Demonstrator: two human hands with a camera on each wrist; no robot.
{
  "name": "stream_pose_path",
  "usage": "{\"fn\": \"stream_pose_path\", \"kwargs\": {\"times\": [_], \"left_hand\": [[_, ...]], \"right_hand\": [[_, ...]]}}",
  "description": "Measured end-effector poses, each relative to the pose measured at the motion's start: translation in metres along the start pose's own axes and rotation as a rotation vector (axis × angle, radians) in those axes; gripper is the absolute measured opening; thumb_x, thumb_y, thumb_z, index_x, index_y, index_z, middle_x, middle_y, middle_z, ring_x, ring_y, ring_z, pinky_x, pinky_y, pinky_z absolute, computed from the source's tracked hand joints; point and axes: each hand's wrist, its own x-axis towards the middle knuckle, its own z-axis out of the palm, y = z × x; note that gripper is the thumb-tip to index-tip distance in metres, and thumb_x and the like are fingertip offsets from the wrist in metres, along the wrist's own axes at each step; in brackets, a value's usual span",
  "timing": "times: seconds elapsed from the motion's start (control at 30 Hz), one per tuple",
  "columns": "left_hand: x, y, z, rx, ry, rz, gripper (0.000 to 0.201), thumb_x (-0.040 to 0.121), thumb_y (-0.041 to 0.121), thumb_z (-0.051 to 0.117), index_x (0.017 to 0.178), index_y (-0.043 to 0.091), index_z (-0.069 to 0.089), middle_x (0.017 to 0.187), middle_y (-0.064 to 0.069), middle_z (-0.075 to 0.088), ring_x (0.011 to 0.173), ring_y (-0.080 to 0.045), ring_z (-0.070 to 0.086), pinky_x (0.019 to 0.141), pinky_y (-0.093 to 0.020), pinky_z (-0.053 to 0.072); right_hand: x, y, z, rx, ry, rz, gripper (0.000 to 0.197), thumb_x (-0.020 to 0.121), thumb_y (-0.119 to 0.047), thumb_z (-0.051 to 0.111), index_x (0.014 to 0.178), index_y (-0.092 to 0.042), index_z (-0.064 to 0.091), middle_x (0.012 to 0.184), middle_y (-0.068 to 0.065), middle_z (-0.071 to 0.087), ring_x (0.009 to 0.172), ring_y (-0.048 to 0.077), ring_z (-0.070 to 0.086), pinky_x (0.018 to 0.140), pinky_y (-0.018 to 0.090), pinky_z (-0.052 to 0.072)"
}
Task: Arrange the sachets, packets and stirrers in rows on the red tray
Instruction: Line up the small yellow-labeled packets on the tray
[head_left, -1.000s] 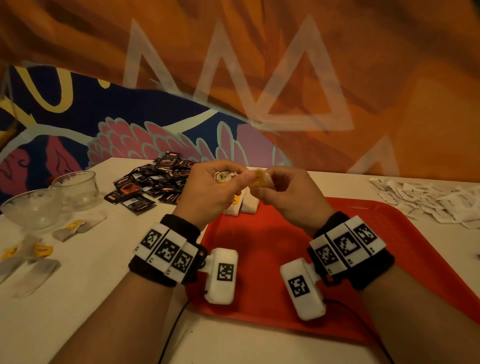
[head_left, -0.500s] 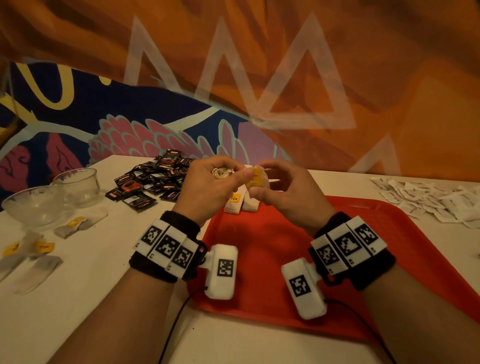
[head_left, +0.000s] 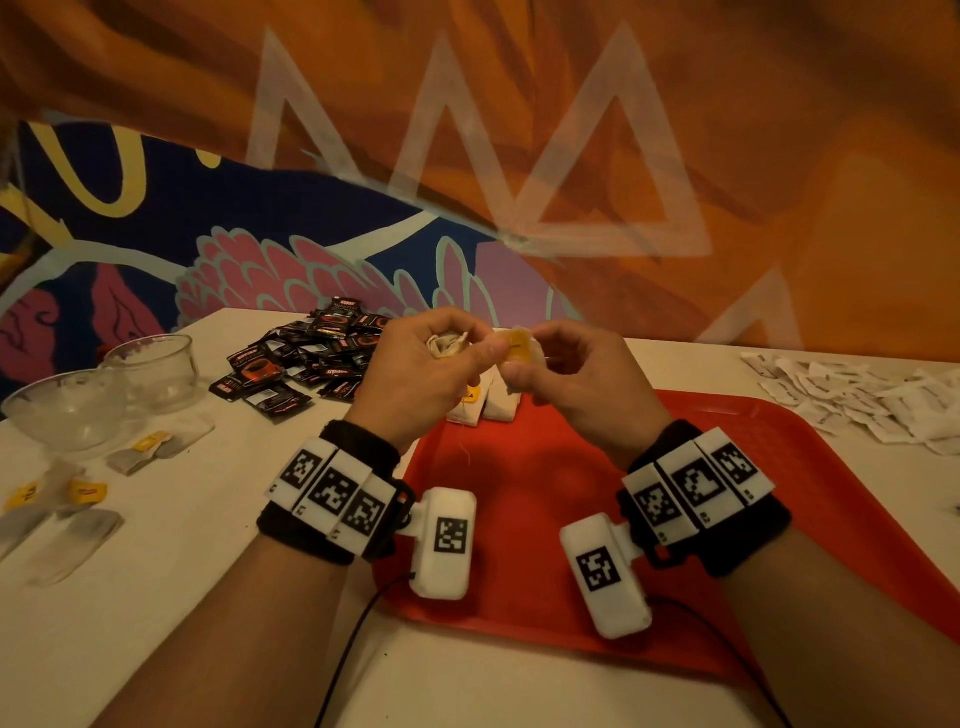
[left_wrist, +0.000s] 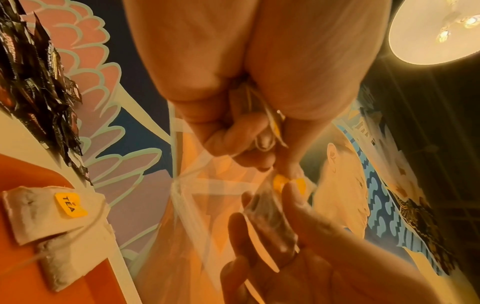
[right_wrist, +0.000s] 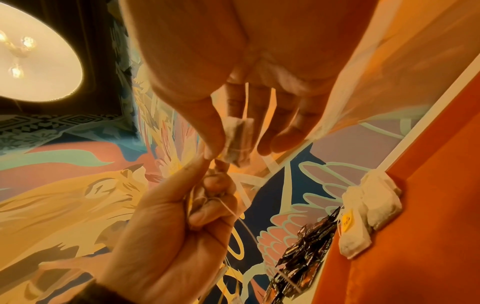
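White table (head_left: 171, 597) under everything, far edge against a painted wall. Red tray (head_left: 524, 499) at the near middle of it, mostly bare. Heap of dark sachets (head_left: 311, 358) off the tray's far-left corner; spread of white packets (head_left: 857, 400) along the table's right edge; two glass bowls (head_left: 98, 395) near the left edge, with loose tea bags (head_left: 156, 449) just beside them on the table. No stirrers to be made out.

Only two tea bags laid down so far (left_wrist: 52, 218), side by side and touching at the tray's far-left corner, one showing a yellow TEA tag; start of a first row, by the look of it.

Left hand (head_left: 421, 374) raised above that corner, fingers curled round a bunched tea bag (head_left: 447, 345) with its string trailing down. Right hand (head_left: 576, 384) next to it, fingertips meeting the left thumb, thumb and forefinger pinching a second tea bag (right_wrist: 239, 139) at the end with the yellow tag (head_left: 517, 345); remaining fingers loosely spread. Bag hanging from the pinch, long axis roughly along the fingers, other end toward the palm.

Probably sorting out string and tag before laying down. Free spot lies below the hands, just right of the laid pair; right hand nearer to it, so likely its bag next, long axis parallel to the two already there.
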Motion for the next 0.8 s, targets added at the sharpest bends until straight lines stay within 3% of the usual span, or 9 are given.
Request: {"fn": "stream_pose_path", "kwargs": {"times": [0.2,0.37,0.47,0.57,0.7,0.8], "left_hand": [[0.001,-0.001,0.000,-0.008,-0.015,-0.017,0.004,0.091,0.018,0.069,0.093,0.016,0.068,0.067,-0.004,0.064,0.054,-0.008,0.057,0.046,-0.018,0.043],[0.004,-0.006,-0.002,-0.016,0.051,-0.014,0.005,0.089,0.017,0.072,0.086,0.016,0.068,0.067,0.001,0.064,0.054,-0.007,0.057,0.047,-0.014,0.041],[0.005,-0.008,-0.001,-0.020,0.058,-0.057,0.006,0.088,0.019,0.074,0.085,0.019,0.069,0.067,0.001,0.064,0.055,-0.007,0.057,0.046,-0.015,0.041],[0.008,-0.014,-0.004,-0.070,0.156,-0.154,0.007,0.090,0.026,0.072,0.088,0.019,0.069,0.067,0.001,0.062,0.054,-0.006,0.055,0.047,-0.018,0.040],[0.012,-0.020,-0.010,-0.271,0.231,-0.322,0.015,0.094,0.026,0.067,0.091,0.012,0.066,0.077,-0.001,0.061,0.060,-0.008,0.053,0.044,-0.018,0.038],[0.014,-0.022,-0.015,-0.417,0.241,-0.406,0.013,0.095,0.023,0.066,0.093,0.010,0.064,0.075,0.001,0.060,0.059,-0.006,0.051,0.041,-0.016,0.034]], "right_hand": [[-0.002,-0.002,0.002,-0.030,-0.020,-0.012,0.005,0.084,-0.022,0.077,0.080,-0.024,0.074,0.083,-0.001,0.075,0.079,0.013,0.069,0.071,0.030,0.049],[-0.003,-0.007,0.000,-0.118,-0.041,0.011,0.004,0.084,-0.026,0.077,0.083,-0.023,0.076,0.080,-0.005,0.073,0.076,0.007,0.067,0.071,0.030,0.051],[-0.003,-0.009,-0.001,-0.167,-0.046,0.051,0.006,0.083,-0.027,0.077,0.080,-0.021,0.076,0.076,-0.005,0.072,0.074,0.012,0.066,0.066,0.030,0.053],[0.009,0.000,0.000,-0.219,-0.041,0.229,0.012,0.083,-0.023,0.078,0.072,-0.022,0.073,0.069,-0.002,0.070,0.068,0.015,0.065,0.059,0.029,0.050],[0.032,0.017,0.003,-0.250,-0.123,0.543,0.013,0.084,-0.020,0.077,0.073,-0.016,0.073,0.074,0.007,0.072,0.074,0.019,0.066,0.060,0.028,0.048],[0.045,0.024,0.011,-0.395,-0.173,0.637,0.020,0.081,-0.022,0.078,0.088,-0.003,0.076,0.092,0.015,0.075,0.082,0.022,0.066,0.074,0.034,0.055]]}}
